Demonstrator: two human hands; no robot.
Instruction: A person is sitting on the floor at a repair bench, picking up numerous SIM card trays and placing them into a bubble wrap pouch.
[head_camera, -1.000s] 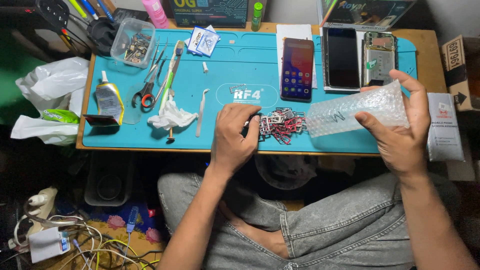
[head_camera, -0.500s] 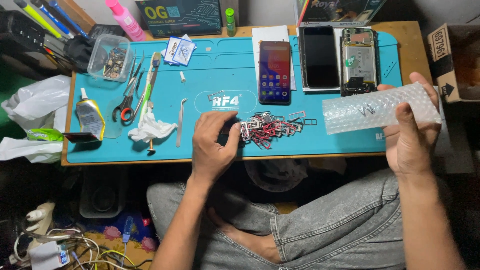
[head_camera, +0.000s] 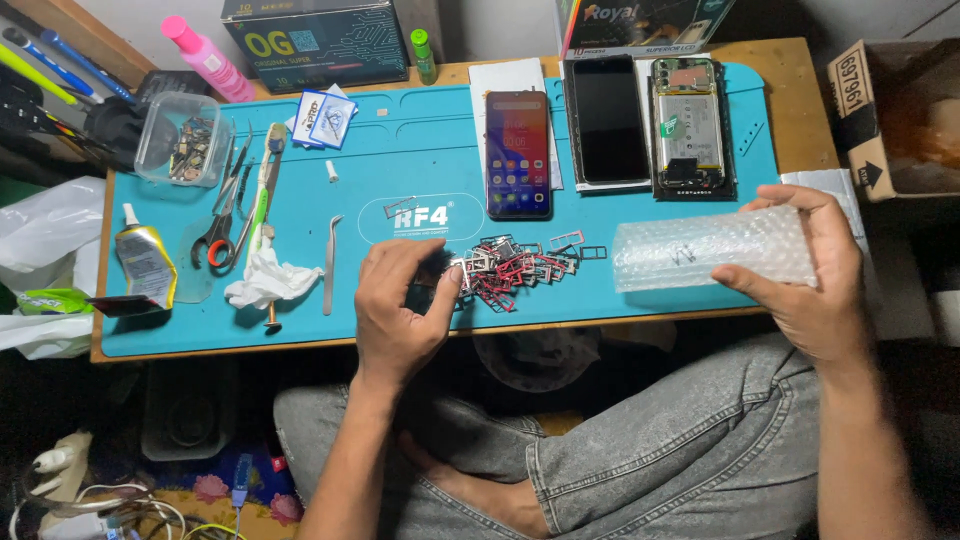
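Looking down from the head camera, I see my left hand (head_camera: 400, 310) curled at the heap of small metal card trays (head_camera: 520, 268) on the blue mat (head_camera: 420, 160), its fingers (head_camera: 445, 290) pinched at the heap's 9 o'clock edge; whether a tray is grasped, I cannot tell. My right hand (head_camera: 815, 275) clasps a bubble-wrap packet (head_camera: 700, 250), at 3 o'clock from the heap. A lit phone (head_camera: 518, 152) lies at 12 o'clock on the tabletop (head_camera: 790, 90).
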